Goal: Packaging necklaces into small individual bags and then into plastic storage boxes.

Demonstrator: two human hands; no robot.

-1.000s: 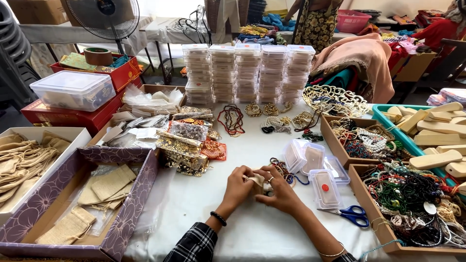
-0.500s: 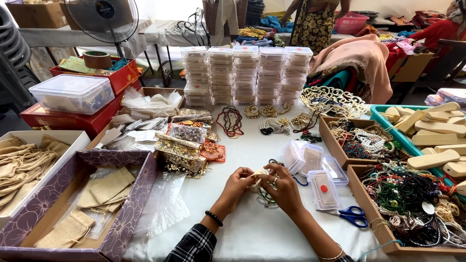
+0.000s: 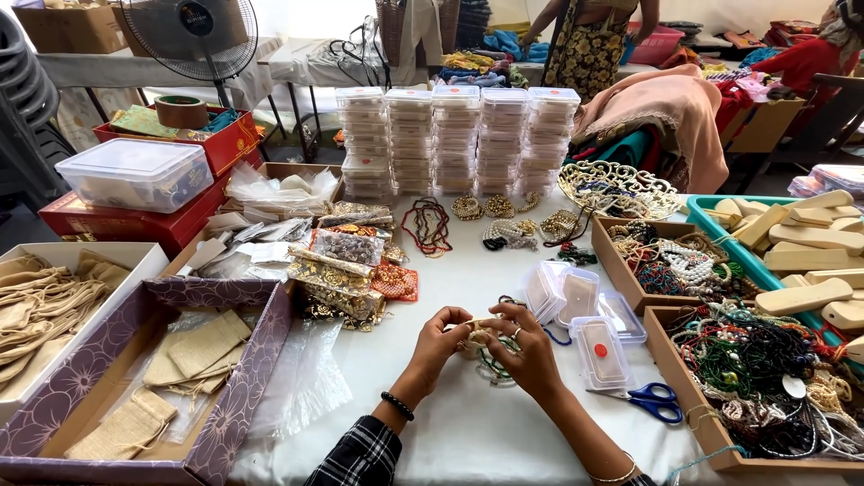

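At my far left sat a white box (image 3: 117, 261) of tan cloth pouches (image 3: 36, 301), and just beside it a purple floral box (image 3: 243, 396) with more flat pouches inside. Behind them a clear lidded tub (image 3: 135, 173) rested on red boxes (image 3: 117, 220). Packets of gold trinkets (image 3: 346, 270) lay spread on the white table (image 3: 450, 432), with an empty clear bag (image 3: 301, 382) near the purple box.

My left hand (image 3: 436, 342), a black bead band at its wrist, met my right hand (image 3: 526, 355) at the middle of the table. Both were in a narrow pinch on 1 small gold jewellery piece (image 3: 477, 335), held between the fingertips just above the cloth. A green beaded strand (image 3: 490, 367) hung under my right hand and touched the table. The right hand wore a ring.

Behind my hands stood 5 stacks of clear cases (image 3: 459, 135). Just right of my right hand lay 3 small clear cases (image 3: 580, 315), and blue-handled scissors (image 3: 652, 402) lay near them. Further right, 2 brown trays (image 3: 657, 315) held tangled bead necklaces, and a teal tray (image 3: 711, 211) held pale wooden blocks (image 3: 805, 261).
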